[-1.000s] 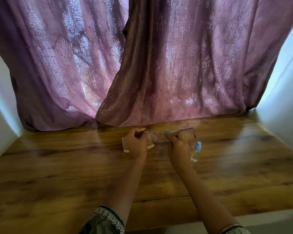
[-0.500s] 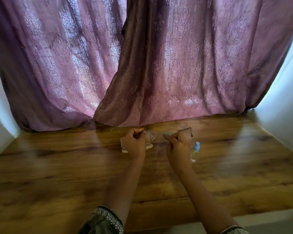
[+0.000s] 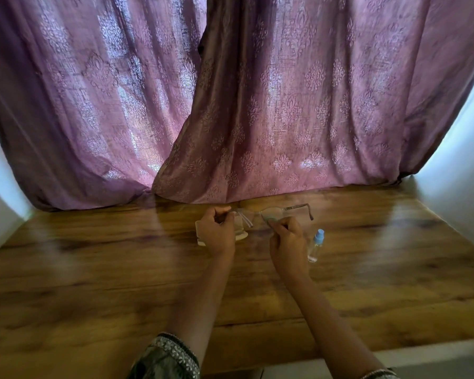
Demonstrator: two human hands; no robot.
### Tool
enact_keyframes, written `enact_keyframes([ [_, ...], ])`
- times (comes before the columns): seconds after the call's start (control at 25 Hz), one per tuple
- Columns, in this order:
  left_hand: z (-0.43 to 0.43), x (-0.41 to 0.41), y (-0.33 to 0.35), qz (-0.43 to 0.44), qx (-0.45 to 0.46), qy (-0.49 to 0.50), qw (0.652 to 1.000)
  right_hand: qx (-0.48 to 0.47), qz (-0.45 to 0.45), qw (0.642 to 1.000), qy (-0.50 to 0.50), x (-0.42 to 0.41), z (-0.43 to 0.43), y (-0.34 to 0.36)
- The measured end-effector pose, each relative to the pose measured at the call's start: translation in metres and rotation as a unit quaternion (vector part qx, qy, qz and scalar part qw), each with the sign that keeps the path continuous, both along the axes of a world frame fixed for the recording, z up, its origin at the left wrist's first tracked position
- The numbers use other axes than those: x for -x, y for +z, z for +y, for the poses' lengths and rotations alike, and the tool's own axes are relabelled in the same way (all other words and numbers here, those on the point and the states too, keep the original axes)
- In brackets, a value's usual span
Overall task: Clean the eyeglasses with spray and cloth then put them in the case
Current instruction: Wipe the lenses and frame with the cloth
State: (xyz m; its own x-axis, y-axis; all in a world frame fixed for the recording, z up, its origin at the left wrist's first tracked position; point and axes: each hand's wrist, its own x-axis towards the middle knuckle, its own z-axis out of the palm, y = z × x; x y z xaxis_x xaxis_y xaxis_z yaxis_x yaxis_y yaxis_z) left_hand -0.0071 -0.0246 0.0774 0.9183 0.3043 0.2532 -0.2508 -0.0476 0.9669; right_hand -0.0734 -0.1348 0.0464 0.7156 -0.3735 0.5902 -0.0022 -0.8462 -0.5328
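Clear-framed eyeglasses (image 3: pixel 290 208) hang just above the wooden table (image 3: pixel 93 283), temples unfolded. My left hand (image 3: pixel 216 233) pinches the left end of the frame. My right hand (image 3: pixel 288 242) presses a small pale green cloth (image 3: pixel 268 216) against the right lens. A small clear spray bottle (image 3: pixel 315 246) with a blue cap lies on the table just right of my right hand. A pale, flat case (image 3: pixel 200 232) sits under my left hand, mostly hidden by it.
Purple patterned curtains (image 3: pixel 257 105) hang down to the table's far edge right behind the glasses. White walls (image 3: pixel 454 187) close in both sides. The table's near edge (image 3: pixel 394 348) runs at the bottom right.
The view has shifted slightly. My right hand has slid a little down and right on the lens with the cloth. The left hand keeps its hold.
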Motion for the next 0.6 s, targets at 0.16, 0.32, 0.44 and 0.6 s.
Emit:
enact_keyframes([
  [0.16,-0.001,0.002,0.001,-0.009,-0.010,-0.014,1.000,-0.016,0.018,0.998,-0.054,-0.005,-0.006,0.005],
  [0.32,-0.003,0.003,0.003,-0.005,-0.008,-0.017,1.000,-0.029,0.007,0.999,-0.021,-0.009,0.006,0.011],
  [0.44,-0.003,0.002,0.000,-0.001,-0.010,-0.013,1.000,-0.038,0.010,0.999,0.003,0.000,0.007,0.003],
  [0.6,-0.005,0.005,0.002,0.004,-0.017,-0.021,1.000,-0.043,-0.002,0.998,-0.046,0.000,-0.002,0.003],
])
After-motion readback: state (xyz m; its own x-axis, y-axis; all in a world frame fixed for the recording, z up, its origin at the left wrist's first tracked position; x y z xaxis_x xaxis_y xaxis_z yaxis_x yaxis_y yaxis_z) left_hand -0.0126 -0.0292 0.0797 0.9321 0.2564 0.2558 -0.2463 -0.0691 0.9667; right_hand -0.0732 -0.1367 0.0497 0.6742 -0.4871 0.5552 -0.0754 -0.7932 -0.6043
